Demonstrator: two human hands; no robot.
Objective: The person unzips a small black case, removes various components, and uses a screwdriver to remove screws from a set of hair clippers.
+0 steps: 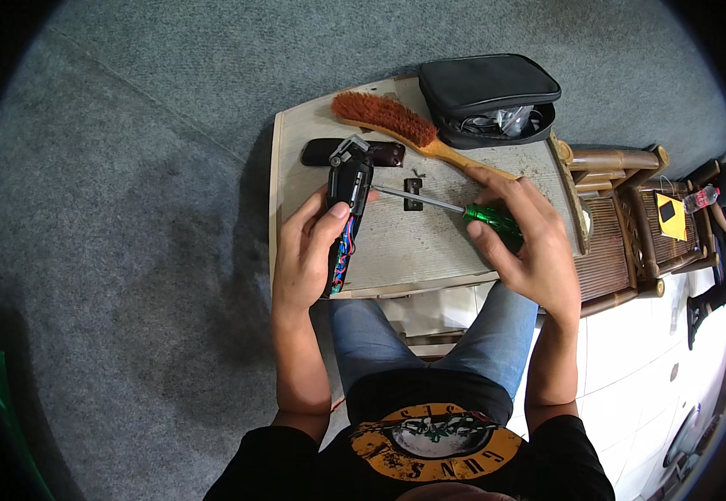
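Observation:
Over the left part of a small wooden table [442,242], my left hand [304,255] grips a black hair clipper [348,188]. Its casing is off along the lower part, where red and blue wires show, and its metal blade points away from me. My right hand [526,238] is closed round the green handle of a screwdriver [493,220]. The metal shaft reaches left, and its tip meets or nearly meets the clipper's side. Behind the clipper lies a dark, glossy cover [389,154]. A small black part [413,194] rests on the tabletop just beyond the shaft.
A brush with reddish bristles [384,115] and a wooden handle lies across the table's far side. At the far right corner stands a black zip case [490,88], partly open, with a clear bag inside. Bamboo furniture [609,238] adjoins on the right, holding a bottle [701,199].

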